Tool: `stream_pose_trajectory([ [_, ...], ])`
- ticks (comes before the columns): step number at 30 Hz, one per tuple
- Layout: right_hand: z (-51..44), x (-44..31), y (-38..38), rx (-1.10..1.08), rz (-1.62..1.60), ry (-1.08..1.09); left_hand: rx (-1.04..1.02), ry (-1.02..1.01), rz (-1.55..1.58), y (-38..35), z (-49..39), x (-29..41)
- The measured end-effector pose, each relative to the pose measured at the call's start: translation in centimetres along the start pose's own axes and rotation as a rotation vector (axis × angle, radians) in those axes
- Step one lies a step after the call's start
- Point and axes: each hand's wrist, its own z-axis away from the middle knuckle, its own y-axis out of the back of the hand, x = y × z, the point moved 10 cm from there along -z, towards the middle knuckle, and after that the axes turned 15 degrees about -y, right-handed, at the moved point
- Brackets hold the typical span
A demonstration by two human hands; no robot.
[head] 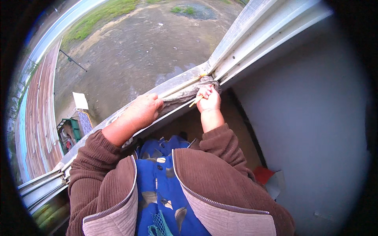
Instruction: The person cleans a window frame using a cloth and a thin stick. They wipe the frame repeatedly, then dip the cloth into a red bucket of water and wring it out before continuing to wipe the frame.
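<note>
A damp-looking grey cloth (184, 93) lies bunched along the bottom track of a white metal window frame (229, 57), reaching into its right corner. My left hand (144, 108) grips the cloth's left end, with the wrist resting over the sill. Near the corner, my right hand (209, 98) is closed around a thin yellow stick (195, 101), whose end pokes out below the fingers. The same hand touches the cloth's right end; how firmly it holds the cloth is hidden by the fingers. A small yellow-orange bit (203, 75) shows at the corner above the cloth.
Outside the opening lies muddy ground (133, 50) with grass beyond. A rusty corrugated metal sheet (41, 112) and a green crate (71, 129) are at left. Inside, a grey wall (310, 118) rises on the right, with a red object (263, 175) near its foot.
</note>
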Motion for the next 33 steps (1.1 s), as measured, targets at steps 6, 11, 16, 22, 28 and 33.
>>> stream_pose_trajectory([
  [6, 1.6, 2.9, 0.5, 0.009, 0.343, -0.169, -0.024, 0.051, 0.047, 1.5, 1.3, -1.2],
  [11, 4.8, -1.2, 1.8, 0.195, 0.8, -0.007, 0.113, -0.071, 0.168, 1.6, 2.1, -0.7],
  [16, 9.0, -4.4, -1.2, 0.617, 2.057, 0.365, 0.076, -0.036, 0.27, 1.5, 2.4, 0.4],
  [22, 12.0, -4.5, -4.6, 0.79, 2.542, 0.502, -0.027, -0.027, 0.09, 1.0, 3.7, -0.7],
  [28, 13.1, -3.1, -4.8, 0.844, 2.638, 0.351, 0.031, 0.087, -0.108, 2.5, 4.8, -4.1],
  [33, 13.9, -4.2, -3.4, 0.777, 2.656, 0.306, -0.013, 0.152, -0.236, 3.1, 5.1, -5.4],
])
